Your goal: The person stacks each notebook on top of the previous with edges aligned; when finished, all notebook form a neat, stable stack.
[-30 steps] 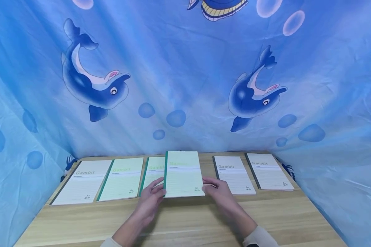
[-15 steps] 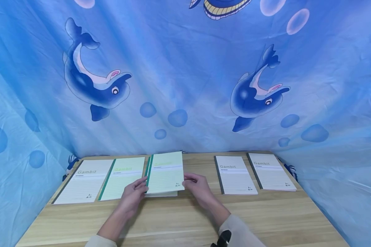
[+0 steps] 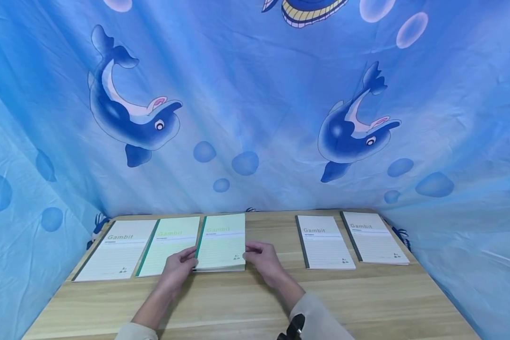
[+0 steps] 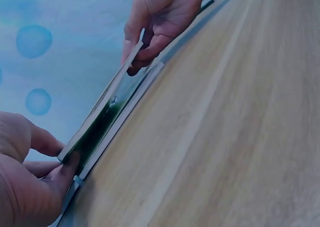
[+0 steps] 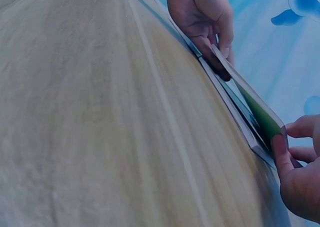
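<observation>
Both of my hands pinch a pale green notebook with a dark green spine by its sides. My left hand grips the spine side, and my right hand grips the opposite edge. In both wrist views the held notebook is slightly raised over another notebook lying on the table, with a narrow gap between them. From the head view, only a strip of that lower notebook's front edge shows. Just left of the pair lies a second pale green notebook, near my left hand's fingers.
At the far left lies a white notebook with a black spine. Two more black-spined notebooks, a nearer one and a farther one, lie on the right. Behind the wooden table hangs a blue dolphin-print curtain.
Both hands have carried the green-spined notebook left and lowered it over the notebook on the table, so the two now nearly line up.
</observation>
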`<state>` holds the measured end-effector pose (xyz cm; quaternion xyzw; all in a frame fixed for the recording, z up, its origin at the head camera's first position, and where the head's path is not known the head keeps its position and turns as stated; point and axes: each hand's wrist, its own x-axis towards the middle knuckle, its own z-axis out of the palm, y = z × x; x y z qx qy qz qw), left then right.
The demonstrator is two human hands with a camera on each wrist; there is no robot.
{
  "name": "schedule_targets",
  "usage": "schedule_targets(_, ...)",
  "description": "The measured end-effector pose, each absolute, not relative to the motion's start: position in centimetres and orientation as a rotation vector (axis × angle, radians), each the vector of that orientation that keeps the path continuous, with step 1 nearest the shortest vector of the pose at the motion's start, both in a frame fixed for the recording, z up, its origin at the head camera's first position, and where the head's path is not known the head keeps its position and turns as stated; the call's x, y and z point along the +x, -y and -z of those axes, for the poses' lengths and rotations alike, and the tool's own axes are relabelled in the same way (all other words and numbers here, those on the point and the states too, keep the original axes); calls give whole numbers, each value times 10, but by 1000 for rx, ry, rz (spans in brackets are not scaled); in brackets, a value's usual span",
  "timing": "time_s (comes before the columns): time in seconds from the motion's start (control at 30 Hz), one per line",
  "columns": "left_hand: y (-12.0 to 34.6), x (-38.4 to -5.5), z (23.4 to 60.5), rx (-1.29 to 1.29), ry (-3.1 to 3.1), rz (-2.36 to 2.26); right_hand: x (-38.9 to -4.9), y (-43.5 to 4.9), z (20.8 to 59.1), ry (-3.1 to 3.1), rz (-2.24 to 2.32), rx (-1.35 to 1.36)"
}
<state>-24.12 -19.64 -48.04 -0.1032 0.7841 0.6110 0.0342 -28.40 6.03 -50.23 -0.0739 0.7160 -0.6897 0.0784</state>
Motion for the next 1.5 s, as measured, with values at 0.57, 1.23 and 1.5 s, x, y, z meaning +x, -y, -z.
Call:
schedule_targets(0.57,189,-242,485,-155,-3025,-1396,-283,-54,507,-2283,2016,-269)
schedule_targets(1.23,187,-243,488,-149,-3097,-1390,-283,-53,492,-2545,1701,-264)
schedule_targets(1.5,188,-241,488,-148,-3057,-1466,-285,-56,494,-2516,1702,-276)
